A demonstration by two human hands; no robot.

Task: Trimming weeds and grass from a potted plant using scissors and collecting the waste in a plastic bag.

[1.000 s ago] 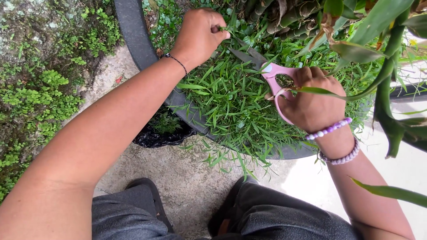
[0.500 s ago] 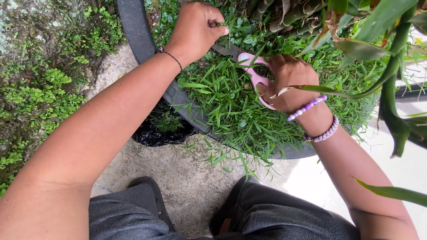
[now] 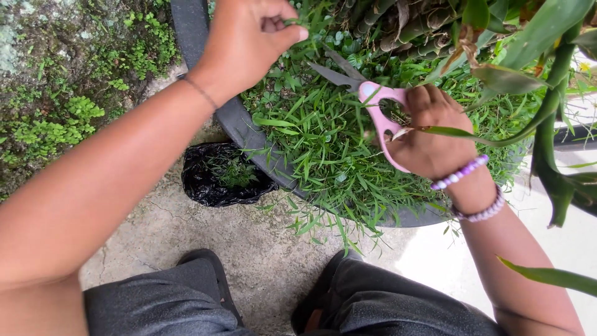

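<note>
Grass: a thick mat of green blades fills the near side of a big dark round planter and spills over its rim toward the person.
Scissors: pink-handled pair, blades parted in a narrow V, tips pointing toward the left hand, lying just above the grass.
Right hand: fingers through the pink loops, closed firmly around the handles; beaded bracelets on the wrist.
Left hand: fist pinched shut on a few thin green blades near the top of the planter, thumb pressed to the fingers; how many blades it holds is too small to tell.
Done so far: a black plastic bag on the ground beside the planter, just under its rim, already has some green cuttings in it.
Left to do: judging by the look of it, most of the grass is uncut; the mat is long and dense across the near half, with no bare soil showing.
Around: thick plant stems at the planter's far side, long broad leaves hanging over the right arm, mossy rock to the left, concrete floor and dark sandals below.
</note>
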